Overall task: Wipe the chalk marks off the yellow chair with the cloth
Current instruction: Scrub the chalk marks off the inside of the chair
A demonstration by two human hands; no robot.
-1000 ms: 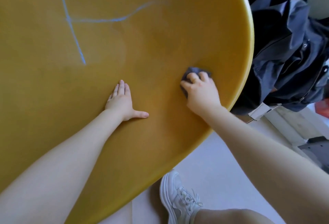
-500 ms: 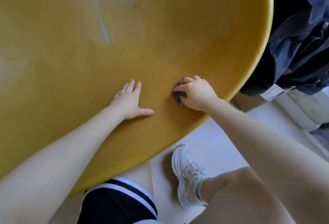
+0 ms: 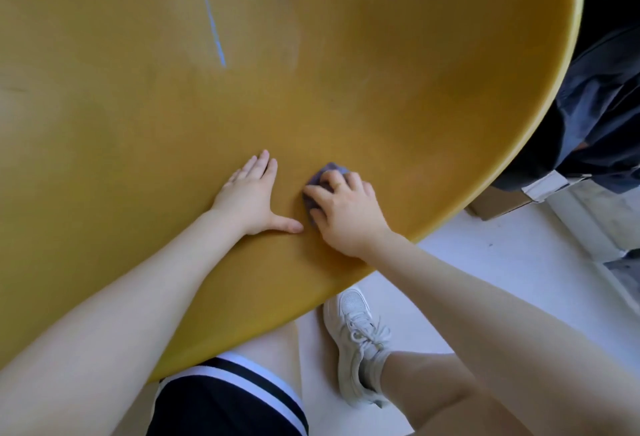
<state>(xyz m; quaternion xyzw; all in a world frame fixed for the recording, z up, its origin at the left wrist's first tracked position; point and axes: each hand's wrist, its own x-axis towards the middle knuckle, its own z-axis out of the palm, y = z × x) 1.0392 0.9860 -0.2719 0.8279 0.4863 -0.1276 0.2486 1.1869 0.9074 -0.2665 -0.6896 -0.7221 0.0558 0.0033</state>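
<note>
The yellow chair (image 3: 398, 96) fills most of the view, its broad curved surface running from 9 o'clock across to a rounded rim at 3 o'clock and sweeping down toward 6 o'clock. Blue chalk marks (image 3: 214, 25) remain on it at 12 o'clock: one long stroke slanting down toward the centre and a fainter line branching off to the right near the top edge. At 3 o'clock, beyond the rim, dark clothing (image 3: 602, 117) hangs in folds above a cardboard box (image 3: 502, 201) on the pale floor (image 3: 485, 273). At 6 o'clock a white sneaker (image 3: 358, 335) stands on the floor beside black shorts (image 3: 221, 404) edged with white stripes. Near the centre, the left hand (image 3: 251, 196) lies flat on the chair, fingers straight and close together, thumb spread out to the right, holding nothing. Just right of it, the right hand (image 3: 344, 212) has its fingers curled over a small bunched grey-purple cloth (image 3: 327, 172), pressing it against the chair surface; the left thumb tip sits just beside the cloth's lower edge. The cloth lies well apart from the chalk marks, toward 5 o'clock of them.
</note>
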